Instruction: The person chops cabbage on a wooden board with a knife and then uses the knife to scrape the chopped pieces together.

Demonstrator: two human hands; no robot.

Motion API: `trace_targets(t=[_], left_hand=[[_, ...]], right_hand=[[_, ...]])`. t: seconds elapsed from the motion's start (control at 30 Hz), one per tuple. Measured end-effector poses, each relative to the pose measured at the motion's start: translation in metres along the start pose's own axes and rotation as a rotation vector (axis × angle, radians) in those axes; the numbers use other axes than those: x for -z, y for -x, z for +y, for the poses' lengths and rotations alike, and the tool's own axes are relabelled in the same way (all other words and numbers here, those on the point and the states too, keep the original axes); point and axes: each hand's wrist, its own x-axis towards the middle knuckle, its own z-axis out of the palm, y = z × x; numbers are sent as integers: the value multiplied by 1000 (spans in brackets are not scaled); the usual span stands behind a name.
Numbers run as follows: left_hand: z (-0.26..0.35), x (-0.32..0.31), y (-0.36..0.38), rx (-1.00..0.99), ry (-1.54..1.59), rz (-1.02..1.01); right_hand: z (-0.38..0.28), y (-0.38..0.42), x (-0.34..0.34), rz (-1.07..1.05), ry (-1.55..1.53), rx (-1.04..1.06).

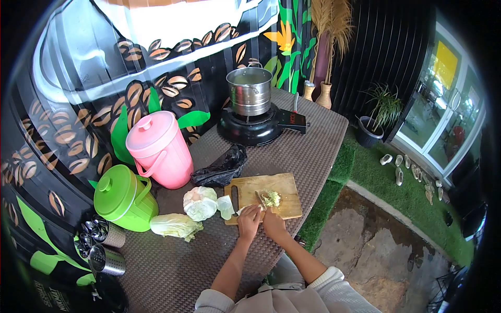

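A wooden cutting board [289,195] lies on the brown woven-texture table [182,261]. Near its front edge my right hand [273,224] is closed round a knife, whose blade [259,198] points away from me beside a small heap of chopped pale green vegetable [271,198]. My left hand [249,218] presses with bent fingers on a pale piece of vegetable, just left of the knife. Left of the board are a loose pale leaf [225,207], a round cabbage [200,203] and a long pale green cabbage [176,226].
A steel pot [249,91] stands on a black portable stove [250,130] at the back. A black plastic bag [222,167], a pink lidded jug [162,151] and a green one [127,198] stand farther left, near metal utensil holders [107,260].
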Motion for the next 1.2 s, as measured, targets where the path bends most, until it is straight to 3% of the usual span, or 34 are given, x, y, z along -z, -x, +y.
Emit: trace_targets(t=[0.1, 0.17, 0.4, 0.47, 0.67, 1.2], left_hand=[[-2, 0, 1, 2, 30, -8], [-2, 1, 0, -40, 28, 2], [2, 2, 0, 7, 53, 16], [4, 4, -1, -15, 36, 3], [4, 3, 0, 9, 56, 16], [1, 3, -2, -39, 24, 31]], right_hand=[[0, 5, -15, -14, -38, -93], [1, 3, -27, 114, -34, -99], [4, -2, -21, 20, -12, -75], [5, 2, -31, 165, -11, -71], [-3, 1, -6, 34, -45, -54], [0, 2, -30, 96, 12, -105]])
